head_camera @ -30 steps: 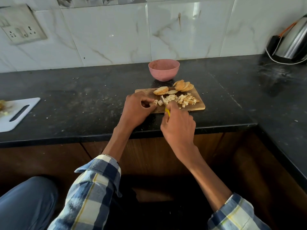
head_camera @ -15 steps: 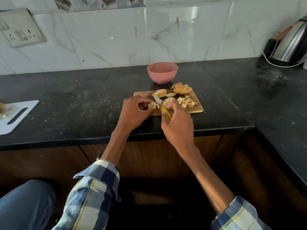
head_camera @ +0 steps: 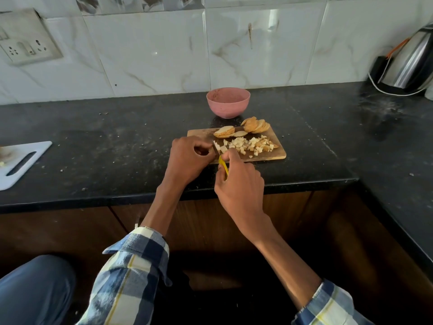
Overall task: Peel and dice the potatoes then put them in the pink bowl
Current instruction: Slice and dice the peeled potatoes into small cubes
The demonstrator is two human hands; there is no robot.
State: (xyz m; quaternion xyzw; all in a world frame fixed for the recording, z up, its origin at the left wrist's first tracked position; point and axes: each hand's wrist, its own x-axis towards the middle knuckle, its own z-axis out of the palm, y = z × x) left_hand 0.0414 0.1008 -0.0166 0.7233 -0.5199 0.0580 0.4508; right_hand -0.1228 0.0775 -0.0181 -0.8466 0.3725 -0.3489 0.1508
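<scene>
Dicing: the right hand (head_camera: pixel 239 186) grips the knife (head_camera: pixel 222 164); the left hand (head_camera: pixel 189 158) pinches potato on the board (head_camera: pixel 278 154). Next, slices (head_camera: pixel 255 125) need dicing.

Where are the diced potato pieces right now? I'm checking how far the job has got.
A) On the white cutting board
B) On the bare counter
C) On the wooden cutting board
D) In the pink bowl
C: the diced potato pieces lie in a heap on the wooden cutting board, in front of the potato slices, while the pink bowl behind it shows no potato inside.
</scene>
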